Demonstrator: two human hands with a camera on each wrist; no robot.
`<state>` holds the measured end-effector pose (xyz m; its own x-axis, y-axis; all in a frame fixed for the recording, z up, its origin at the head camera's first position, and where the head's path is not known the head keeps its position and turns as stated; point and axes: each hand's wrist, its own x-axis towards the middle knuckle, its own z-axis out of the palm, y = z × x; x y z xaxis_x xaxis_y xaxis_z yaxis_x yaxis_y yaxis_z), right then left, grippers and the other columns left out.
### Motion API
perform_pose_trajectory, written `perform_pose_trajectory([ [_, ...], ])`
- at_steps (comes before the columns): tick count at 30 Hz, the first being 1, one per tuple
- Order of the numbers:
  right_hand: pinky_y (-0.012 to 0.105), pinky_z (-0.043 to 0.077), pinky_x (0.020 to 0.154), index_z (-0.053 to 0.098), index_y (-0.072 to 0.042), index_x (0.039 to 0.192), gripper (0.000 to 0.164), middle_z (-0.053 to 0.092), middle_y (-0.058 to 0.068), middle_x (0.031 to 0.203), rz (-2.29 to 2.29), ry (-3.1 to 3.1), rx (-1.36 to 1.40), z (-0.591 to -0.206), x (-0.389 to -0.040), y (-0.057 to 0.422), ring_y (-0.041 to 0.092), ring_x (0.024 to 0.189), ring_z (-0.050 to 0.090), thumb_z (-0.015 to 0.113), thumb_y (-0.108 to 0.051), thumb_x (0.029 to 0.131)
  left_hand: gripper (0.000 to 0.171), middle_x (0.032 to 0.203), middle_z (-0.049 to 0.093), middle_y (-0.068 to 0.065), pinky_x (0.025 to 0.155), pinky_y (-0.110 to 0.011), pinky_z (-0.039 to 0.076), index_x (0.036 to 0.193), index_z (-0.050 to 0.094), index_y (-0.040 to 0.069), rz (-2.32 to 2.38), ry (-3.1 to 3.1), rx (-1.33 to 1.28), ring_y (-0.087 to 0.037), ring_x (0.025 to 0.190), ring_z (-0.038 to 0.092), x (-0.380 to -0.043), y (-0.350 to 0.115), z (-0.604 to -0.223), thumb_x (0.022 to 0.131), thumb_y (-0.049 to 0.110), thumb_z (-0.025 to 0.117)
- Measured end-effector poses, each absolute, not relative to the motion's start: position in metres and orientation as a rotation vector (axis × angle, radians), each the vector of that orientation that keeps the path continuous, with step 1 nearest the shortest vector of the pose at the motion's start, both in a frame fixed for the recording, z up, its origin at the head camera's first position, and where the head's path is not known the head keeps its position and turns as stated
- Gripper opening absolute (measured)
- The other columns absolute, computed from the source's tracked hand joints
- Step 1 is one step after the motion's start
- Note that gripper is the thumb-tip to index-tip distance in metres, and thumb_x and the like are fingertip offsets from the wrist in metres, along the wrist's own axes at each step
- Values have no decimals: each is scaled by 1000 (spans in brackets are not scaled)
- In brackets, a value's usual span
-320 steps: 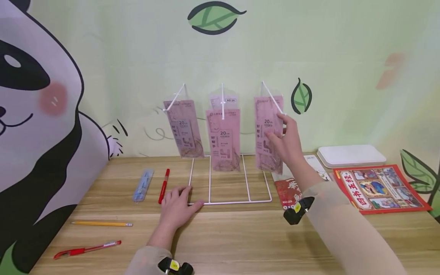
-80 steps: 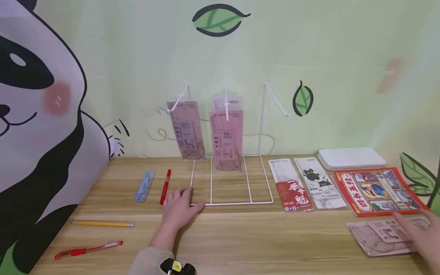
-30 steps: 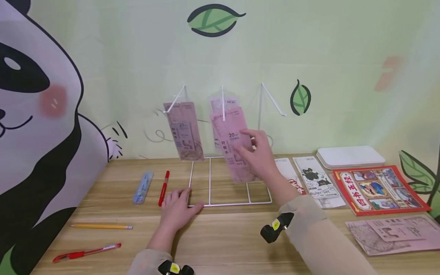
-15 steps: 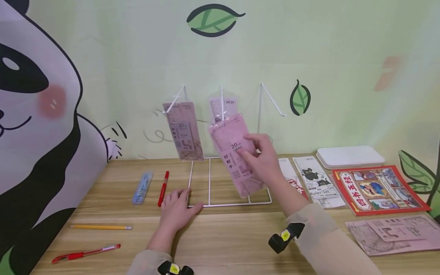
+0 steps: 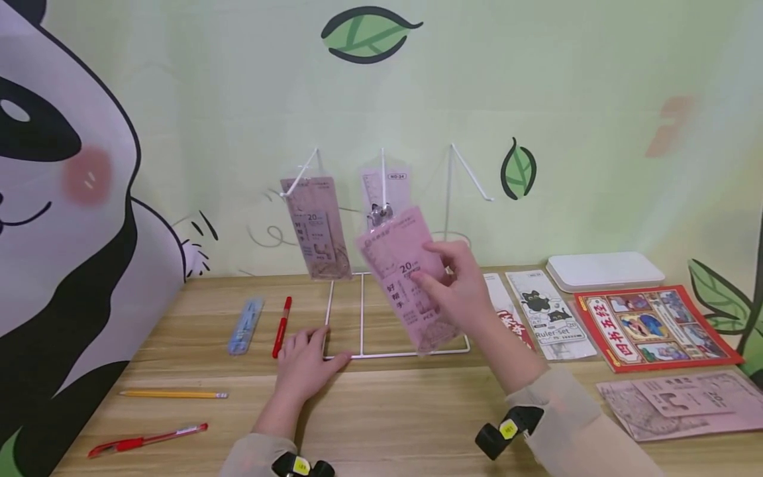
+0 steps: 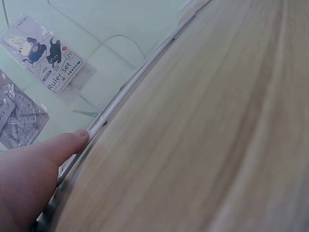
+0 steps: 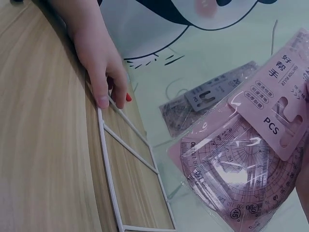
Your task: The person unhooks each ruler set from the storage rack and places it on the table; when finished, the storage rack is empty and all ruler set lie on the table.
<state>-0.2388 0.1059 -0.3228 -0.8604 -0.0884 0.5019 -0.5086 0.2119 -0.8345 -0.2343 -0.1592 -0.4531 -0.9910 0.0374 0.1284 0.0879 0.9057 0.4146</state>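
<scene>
My right hand (image 5: 461,281) pinches a pink ruler set in a clear sleeve (image 5: 396,268) by its right edge, thumb in front. The pack tilts in front of the white wire rack (image 5: 361,318), its top below the middle hook's tip. A protractor shows through the sleeve (image 7: 231,164) in the right wrist view. My left hand (image 5: 303,364) rests on the rack's front left corner, thumb along the front wire. Another pink ruler set (image 5: 316,232) hangs on the left hook. On the middle hook hangs a cat-printed ruler set (image 6: 43,53), partly hidden in the head view.
The right hook (image 5: 471,172) bears nothing. Right of the rack lie a red-and-white ruler pack (image 5: 515,324), a cat ruler set (image 5: 545,315), a red book (image 5: 656,328), a white case (image 5: 605,271) and pink packs (image 5: 679,404). Pens, a pencil (image 5: 173,394) and a blue pack (image 5: 245,326) lie left.
Earlier, the right hook's pink pack came off, and pink packs lay at the far right. Since then the right hand has drawn the middle hook's front pack off, downward and toward me. Left hand stayed.
</scene>
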Motion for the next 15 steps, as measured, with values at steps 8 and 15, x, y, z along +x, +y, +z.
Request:
perform_pose_trajectory([
  [8,33,54,56,42,-13,128,46,48,17,109,1656,-2150,699,-331,-228,111,35,82,62,58,3,87,77,135,42,-17,94,-55,27,137,47,10,-647,-2943,-94,-38,121,34,-235,-159,-454,80,59,61],
  [15,33,54,58,44,-17,132,51,47,15,116,1652,-2196,651,-349,-223,124,36,86,61,58,3,87,76,134,43,-17,93,-54,28,136,48,10,-625,-2931,-99,-39,121,35,-234,-160,-456,80,59,61],
])
